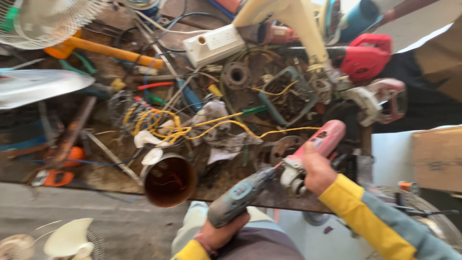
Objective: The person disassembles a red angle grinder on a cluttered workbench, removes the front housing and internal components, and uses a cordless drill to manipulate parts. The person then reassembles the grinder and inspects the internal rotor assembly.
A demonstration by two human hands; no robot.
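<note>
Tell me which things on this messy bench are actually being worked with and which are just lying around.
In hand:
- left hand grips a grey-handled tool
- right hand holds the pink power tool

Lying about:
- yellow wire
- rusty can
- white power strip
- red blower
- orange-handled tool
- fan blade

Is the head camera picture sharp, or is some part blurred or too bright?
Head view: the whole frame is smeared by motion blur, so the yellow wire and small parts on the bench look soft; the left hand and right hand with their tools are blurred too; the upper right corner is overexposed by daylight.
</note>
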